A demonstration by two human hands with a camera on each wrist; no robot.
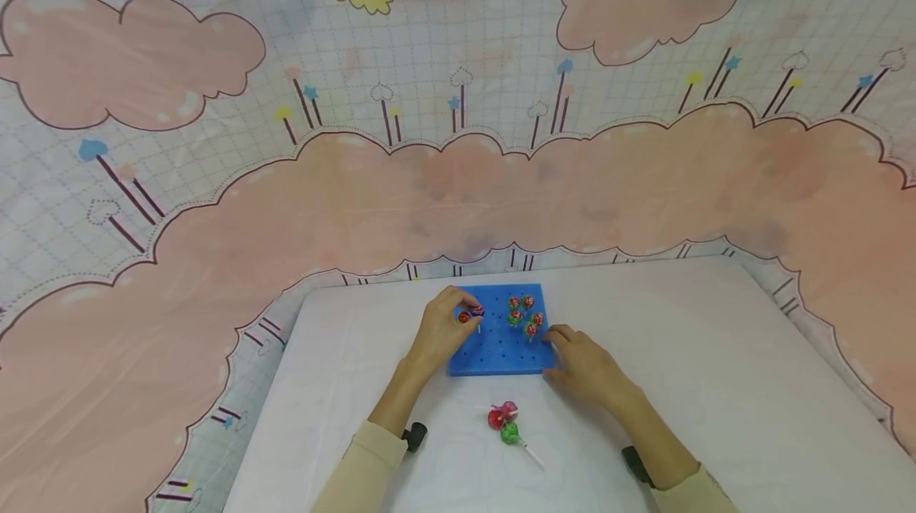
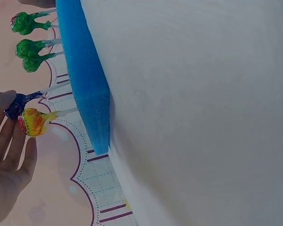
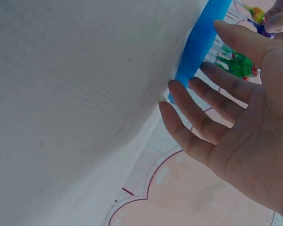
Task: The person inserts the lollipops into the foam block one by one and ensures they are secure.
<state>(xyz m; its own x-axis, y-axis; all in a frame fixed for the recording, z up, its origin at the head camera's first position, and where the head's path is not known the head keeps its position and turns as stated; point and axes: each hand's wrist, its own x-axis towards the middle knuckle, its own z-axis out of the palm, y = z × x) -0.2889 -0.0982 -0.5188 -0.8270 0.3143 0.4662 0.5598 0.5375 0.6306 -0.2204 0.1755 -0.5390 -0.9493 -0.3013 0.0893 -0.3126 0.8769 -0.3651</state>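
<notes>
A blue foam board (image 1: 494,358) with rows of small holes lies on the table. At its left side my left hand (image 1: 436,332) pinches a dark blue-wrapped lollipop (image 2: 20,104) by the head, its white stick pointing down and meeting the board. Right beside the fingers, a yellow-orange lollipop (image 2: 35,123) stands in the board. Several green-wrapped lollipops (image 1: 515,318) stand upright toward the board's right side. My right hand (image 1: 590,366) rests at the right edge of the board, fingers spread and loosely bent, as the right wrist view (image 3: 226,117) confirms.
In front of the board, a red lollipop (image 1: 497,419) with a pink wrapper end and a green lollipop (image 1: 510,433) lie together on the white table (image 1: 343,386). A cloud-patterned cloth (image 1: 458,203) hangs behind the table.
</notes>
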